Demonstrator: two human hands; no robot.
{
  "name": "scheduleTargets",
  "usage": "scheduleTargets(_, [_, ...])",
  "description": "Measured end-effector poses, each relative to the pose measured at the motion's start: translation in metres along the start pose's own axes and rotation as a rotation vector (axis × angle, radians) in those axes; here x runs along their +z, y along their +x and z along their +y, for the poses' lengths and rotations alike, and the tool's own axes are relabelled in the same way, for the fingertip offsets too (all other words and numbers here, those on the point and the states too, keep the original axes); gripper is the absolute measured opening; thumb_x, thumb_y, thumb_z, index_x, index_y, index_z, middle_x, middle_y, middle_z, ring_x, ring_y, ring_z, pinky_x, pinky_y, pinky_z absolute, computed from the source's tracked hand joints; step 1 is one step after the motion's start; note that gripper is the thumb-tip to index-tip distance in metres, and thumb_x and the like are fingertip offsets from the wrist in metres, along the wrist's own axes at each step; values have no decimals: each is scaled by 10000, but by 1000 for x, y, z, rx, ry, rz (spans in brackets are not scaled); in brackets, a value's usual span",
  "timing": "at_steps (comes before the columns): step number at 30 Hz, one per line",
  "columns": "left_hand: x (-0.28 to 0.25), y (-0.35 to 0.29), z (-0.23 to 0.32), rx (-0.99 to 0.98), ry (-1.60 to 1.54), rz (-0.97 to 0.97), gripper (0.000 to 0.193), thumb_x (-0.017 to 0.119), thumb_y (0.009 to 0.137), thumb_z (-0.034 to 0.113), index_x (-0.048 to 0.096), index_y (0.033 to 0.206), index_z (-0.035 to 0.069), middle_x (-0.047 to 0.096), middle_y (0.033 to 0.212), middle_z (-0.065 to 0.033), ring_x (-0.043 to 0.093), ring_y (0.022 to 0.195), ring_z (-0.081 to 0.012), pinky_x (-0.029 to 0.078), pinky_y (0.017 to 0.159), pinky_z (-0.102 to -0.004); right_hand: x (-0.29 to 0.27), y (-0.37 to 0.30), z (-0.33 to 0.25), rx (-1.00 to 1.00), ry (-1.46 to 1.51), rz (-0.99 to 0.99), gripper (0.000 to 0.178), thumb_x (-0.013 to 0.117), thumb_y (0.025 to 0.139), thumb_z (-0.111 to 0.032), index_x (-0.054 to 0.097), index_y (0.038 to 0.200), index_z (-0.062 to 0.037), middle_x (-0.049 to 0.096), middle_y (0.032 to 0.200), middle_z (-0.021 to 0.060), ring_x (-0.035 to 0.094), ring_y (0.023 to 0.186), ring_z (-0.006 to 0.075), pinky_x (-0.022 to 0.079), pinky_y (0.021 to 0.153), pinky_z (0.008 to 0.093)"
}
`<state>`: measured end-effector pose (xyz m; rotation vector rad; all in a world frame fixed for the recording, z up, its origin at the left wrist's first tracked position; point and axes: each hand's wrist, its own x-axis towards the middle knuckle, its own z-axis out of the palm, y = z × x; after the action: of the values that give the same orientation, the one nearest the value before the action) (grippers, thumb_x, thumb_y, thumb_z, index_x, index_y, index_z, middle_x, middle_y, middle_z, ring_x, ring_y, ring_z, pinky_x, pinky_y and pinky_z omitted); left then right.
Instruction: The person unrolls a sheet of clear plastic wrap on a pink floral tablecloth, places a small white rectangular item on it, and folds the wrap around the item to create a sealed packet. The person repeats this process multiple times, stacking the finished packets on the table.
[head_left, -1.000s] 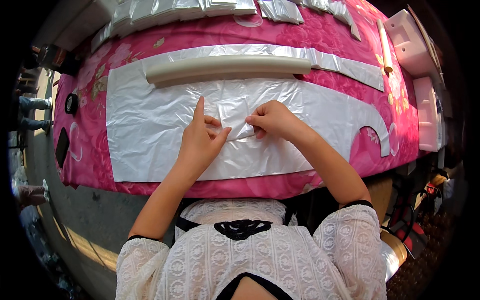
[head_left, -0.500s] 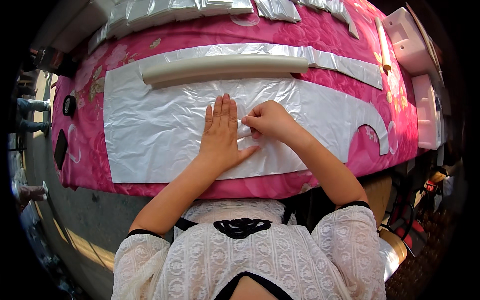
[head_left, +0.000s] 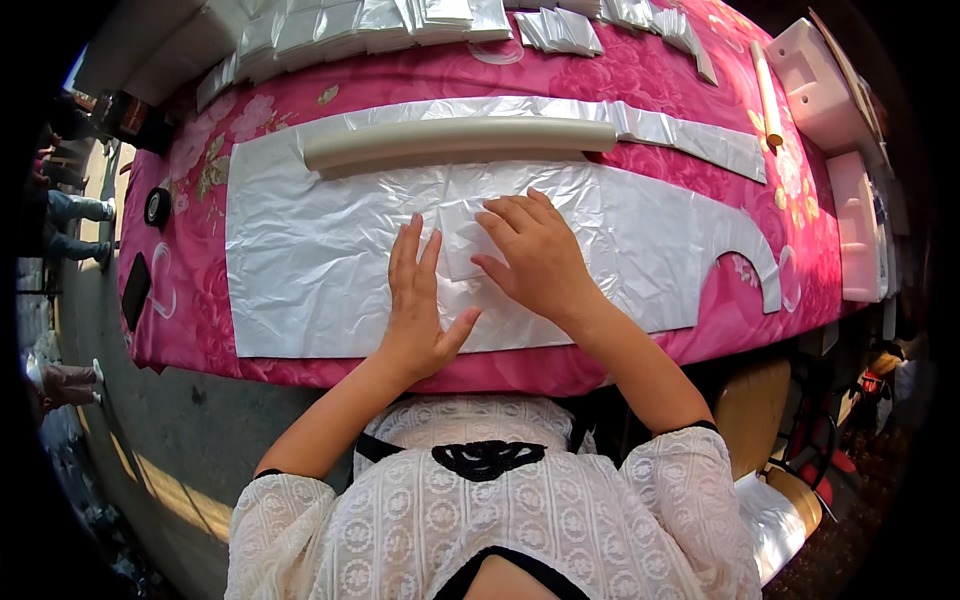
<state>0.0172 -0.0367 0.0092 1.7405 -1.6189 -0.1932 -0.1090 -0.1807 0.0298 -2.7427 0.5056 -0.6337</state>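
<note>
A large white plastic bag [head_left: 300, 255] lies flat and wrinkled, its strap-like handles reaching right. Over its middle is my left hand [head_left: 410, 315], open, with thumb apart and nothing in it. Close by, my right hand [head_left: 542, 260] is open too, fingers spread and slightly bent above the bag. Between the hands shows a small, pale square piece of plastic [head_left: 460, 235], partly covered by the right hand. Along the bag's far part rests a long grey-beige tube [head_left: 460, 137], beyond my fingertips.
Stacks of folded white plastic [head_left: 350, 28] line the far edge of the pink floral tablecloth [head_left: 400, 85]. At left lie a black phone-like slab [head_left: 135, 291] and a black ring-shaped roll [head_left: 157, 207]. A thin tan rod [head_left: 767, 95] and a white foam box [head_left: 810, 80] stand right.
My right hand has opened from a pinch and spread its fingers. My left hand has shifted left and toward me, its fingers less flat. The small pale square now shows between them.
</note>
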Motion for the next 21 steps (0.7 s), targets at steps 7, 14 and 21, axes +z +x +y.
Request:
scheduleTargets(7, [-57,-106,8,-1043,-1043,-531,258,483,930,147,585,1084,-33,628,1068,-109,560,1058,-152,433,901,-285,67,19,-26,-37,93,-190,684,461,863,-474,349,1338,5,267,1423,208,196,1348,329,133,1096,450])
scheduleTargets(14, [-57,-117,24,-1498,-1369,38,296,519,903,188,563,1102,-26,618,1040,-77,573,989,-168,452,847,-293,80,-36,-144,-16,547,-396,711,348,907,-518,293,1364,24,162,1457,234,78,1375,359,37,1097,477])
scheduleTargets(21, [-96,-73,20,-916,-236,-611,155,668,744,113,651,835,-12,671,826,-130,641,718,-189,497,667,-276,41,-9,-80,-349,518,-357,113,635,771,-131,574,800,-40,498,1222,153,279,1303,354,249,1052,489])
